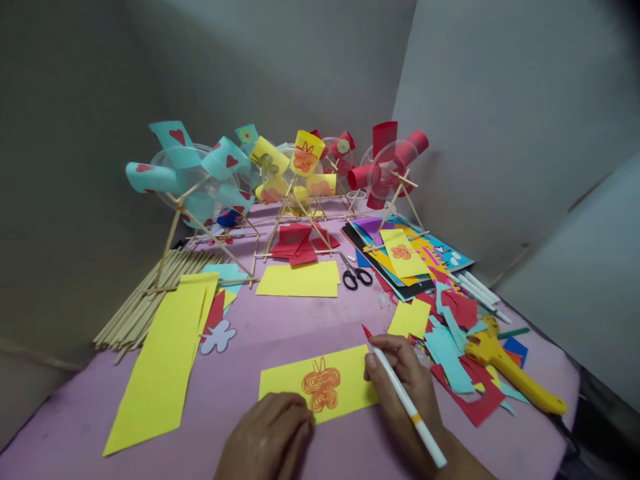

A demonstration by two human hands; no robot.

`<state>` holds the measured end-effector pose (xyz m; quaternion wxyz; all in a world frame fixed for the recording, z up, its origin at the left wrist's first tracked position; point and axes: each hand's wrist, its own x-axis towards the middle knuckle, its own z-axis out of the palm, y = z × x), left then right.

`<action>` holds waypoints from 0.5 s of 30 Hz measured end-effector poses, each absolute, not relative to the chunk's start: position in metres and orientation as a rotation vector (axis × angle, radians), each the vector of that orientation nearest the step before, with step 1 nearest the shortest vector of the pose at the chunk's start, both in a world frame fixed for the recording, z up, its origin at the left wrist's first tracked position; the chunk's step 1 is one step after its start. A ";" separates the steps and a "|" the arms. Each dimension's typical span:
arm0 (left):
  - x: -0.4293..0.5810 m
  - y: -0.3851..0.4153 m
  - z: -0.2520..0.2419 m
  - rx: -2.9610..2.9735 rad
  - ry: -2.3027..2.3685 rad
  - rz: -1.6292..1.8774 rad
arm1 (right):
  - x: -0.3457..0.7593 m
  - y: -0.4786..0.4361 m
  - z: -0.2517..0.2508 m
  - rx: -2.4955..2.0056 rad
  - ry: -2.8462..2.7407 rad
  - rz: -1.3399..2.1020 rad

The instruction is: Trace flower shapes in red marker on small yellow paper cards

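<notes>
A yellow paper strip (350, 373) lies before me, bearing an orange-red butterfly drawing (321, 387) made of looped lines. My left hand (270, 433) rests at its lower left edge, fingers bent and closed together, holding the paper down. In my right hand (407, 387) is a white felt-tip pen (407, 403) with a red tip and an orange ring. Its tip points up and away, off the paper, while the hand rests at the strip's right end. Further off lie another yellow sheet (299, 280) and black-handled scissors (357, 275).
Several paper windmills (183, 177) on stick frames stand at the back. To the left are a bundle of sticks (155, 293) and long yellow strips (165, 367). A yellow glue gun (520, 380), paper scraps (453, 353) and white pens (475, 290) lie to the right. Walls enclose the table.
</notes>
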<state>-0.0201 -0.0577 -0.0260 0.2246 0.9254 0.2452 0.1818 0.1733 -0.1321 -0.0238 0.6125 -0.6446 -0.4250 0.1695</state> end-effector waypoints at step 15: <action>-0.011 -0.026 -0.033 2.692 0.772 0.624 | 0.171 -0.125 -0.029 -1.478 -1.167 0.727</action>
